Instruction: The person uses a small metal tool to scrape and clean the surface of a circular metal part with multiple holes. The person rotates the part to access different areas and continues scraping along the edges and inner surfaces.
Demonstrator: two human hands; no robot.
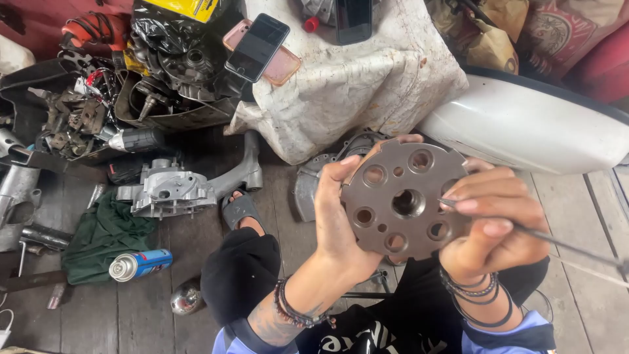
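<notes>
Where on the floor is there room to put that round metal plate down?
Bare planks show at bottom left, below the spray can and green cloth, and at far right under the white panel. The top left is crowded with engine parts and scrap. Both hands, left and right, hold the plate.

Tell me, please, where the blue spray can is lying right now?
In the head view, the blue spray can lies on its side on the wooden floor at lower left, beside the green cloth and left of the person's knee.
</notes>
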